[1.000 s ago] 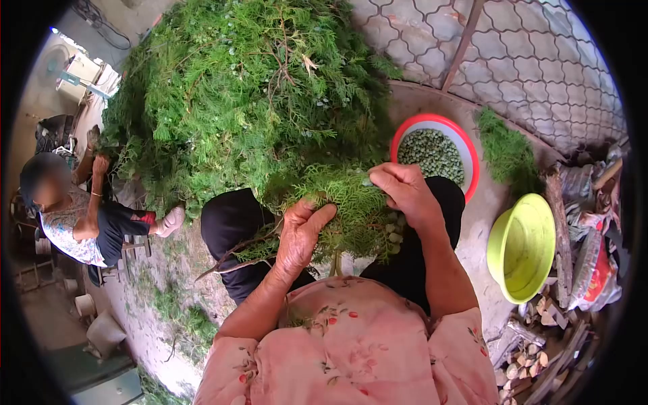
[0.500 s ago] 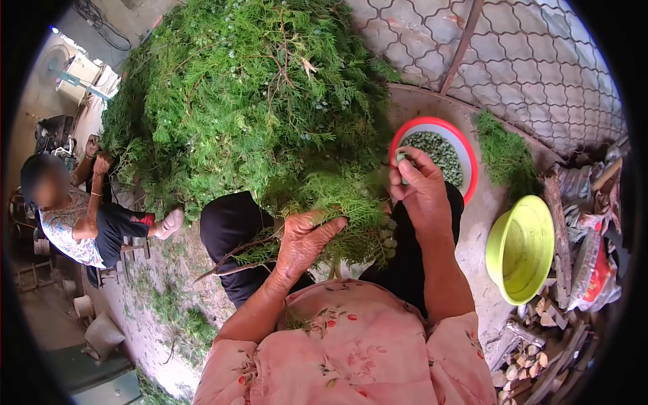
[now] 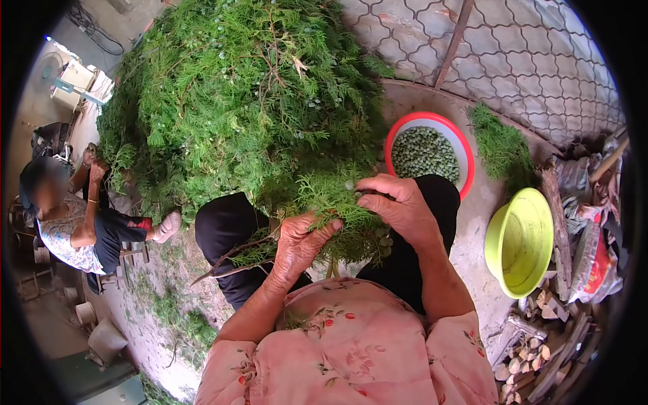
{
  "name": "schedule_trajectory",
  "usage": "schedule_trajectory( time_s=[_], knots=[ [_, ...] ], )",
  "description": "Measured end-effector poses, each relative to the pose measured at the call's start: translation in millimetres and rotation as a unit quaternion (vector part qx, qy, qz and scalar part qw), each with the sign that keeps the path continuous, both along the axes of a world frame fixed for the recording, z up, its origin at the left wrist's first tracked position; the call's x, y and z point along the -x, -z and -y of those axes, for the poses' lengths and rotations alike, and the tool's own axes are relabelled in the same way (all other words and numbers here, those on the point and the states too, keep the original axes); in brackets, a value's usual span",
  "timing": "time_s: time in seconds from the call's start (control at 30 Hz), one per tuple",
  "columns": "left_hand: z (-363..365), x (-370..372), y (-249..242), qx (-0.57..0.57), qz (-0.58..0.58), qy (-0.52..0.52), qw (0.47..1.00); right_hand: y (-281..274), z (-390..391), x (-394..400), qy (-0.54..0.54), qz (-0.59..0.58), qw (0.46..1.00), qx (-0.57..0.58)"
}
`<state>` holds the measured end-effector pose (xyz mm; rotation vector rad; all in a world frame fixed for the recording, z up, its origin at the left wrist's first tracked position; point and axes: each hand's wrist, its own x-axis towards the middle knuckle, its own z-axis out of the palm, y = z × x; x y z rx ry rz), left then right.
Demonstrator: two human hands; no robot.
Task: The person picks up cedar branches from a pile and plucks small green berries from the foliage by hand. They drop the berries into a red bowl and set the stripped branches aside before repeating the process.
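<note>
A leafy green branch (image 3: 337, 196) lies across my lap, its bare stems sticking out to the left. My left hand (image 3: 300, 243) is closed around it, thumb and fingers pinching the foliage. At the branch's right side my right hand (image 3: 398, 206) has its thumb and index finger pressed together at the leaf tips; whatever is between them is too small to name. Beyond my right knee stands a white basin with a red rim (image 3: 467, 177), holding many small green cones (image 3: 425, 155). Both hands are apart from the basin.
A large heap of green branches (image 3: 236, 101) rises in front. A yellow-green tub (image 3: 520, 243), firewood (image 3: 533, 351) and plastic sacks (image 3: 590, 263) are at the right. Wire mesh (image 3: 526, 67) stands behind the basin. Another person (image 3: 74, 216) sits at the left, hands at the heap's edge.
My right hand has moved from beside the basin down and left to the branch; the small green cones it pinched are no longer seen in it. My left hand still grips the branch.
</note>
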<state>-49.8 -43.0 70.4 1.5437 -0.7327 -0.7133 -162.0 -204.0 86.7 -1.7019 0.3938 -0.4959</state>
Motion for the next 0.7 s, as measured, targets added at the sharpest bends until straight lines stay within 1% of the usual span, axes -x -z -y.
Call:
schedule_trajectory(
  time_s=[0.07, 0.13, 0.2, 0.23, 0.3, 0.33, 0.37, 0.4, 0.43, 0.47, 0.57, 0.6, 0.63, 0.67, 0.7],
  knots=[
    [-4.3, -3.5, 2.7, -0.007, 0.048, 0.045, 0.998, -2.9, -1.3, -0.9, -0.001, -0.012, 1.000, -0.011],
    [-4.6, -1.5, -2.4, -0.010, 0.032, 0.038, 0.999, -3.4, -2.5, -0.9, -0.002, -0.024, 0.999, -0.023],
    [-5.5, -1.9, -2.8, -0.013, 0.016, 0.031, 0.999, -2.4, -3.0, 0.6, 0.052, 0.012, 0.993, 0.106],
    [-7.4, -3.5, -0.3, -0.012, 0.038, 0.037, 0.999, -3.0, -1.9, 1.1, 0.050, 0.012, 0.993, 0.106],
    [-8.6, -4.2, 2.7, -0.010, 0.060, 0.043, 0.997, -8.8, 4.1, 4.9, 0.155, 0.027, 0.987, -0.015],
    [-9.1, -3.5, 3.8, -0.010, 0.047, 0.034, 0.998, -18.6, 8.3, 9.6, 0.159, -0.005, 0.970, -0.186],
    [-9.5, -2.9, 4.2, -0.009, 0.034, 0.026, 0.999, -19.0, 10.0, 7.9, 0.159, -0.005, 0.970, -0.186],
    [-9.3, -2.4, 4.0, -0.009, 0.034, 0.027, 0.999, -19.9, 12.6, 5.8, 0.113, 0.066, 0.945, -0.301],
    [-8.5, -1.9, 3.7, -0.007, 0.042, 0.037, 0.998, -20.7, 14.9, 5.1, 0.064, 0.136, 0.900, -0.409],
    [-7.7, -1.4, 3.5, -0.005, 0.050, 0.045, 0.998, -20.8, 16.3, 5.9, 0.065, 0.136, 0.900, -0.408],
    [-6.6, -0.9, 0.6, -0.014, 0.059, 0.041, 0.997, -18.7, 19.5, 7.7, -0.049, 0.035, 0.933, -0.354],
    [-6.0, -0.7, 0.1, -0.015, 0.059, 0.041, 0.997, -30.9, 19.5, 6.6, -0.054, -0.063, 0.972, -0.221],
    [-5.4, -0.4, -0.2, -0.009, 0.053, 0.044, 0.998, -27.3, 20.0, 2.6, -0.053, -0.063, 0.971, -0.222],
    [-5.2, -0.1, -0.5, -0.004, 0.047, 0.046, 0.998, -21.1, 20.8, -1.9, -0.084, -0.047, 0.993, -0.068],
    [-5.2, -0.5, 0.3, -0.004, 0.048, 0.047, 0.998, -18.0, 21.6, -4.6, -0.112, -0.031, 0.989, 0.088]
  ],
)
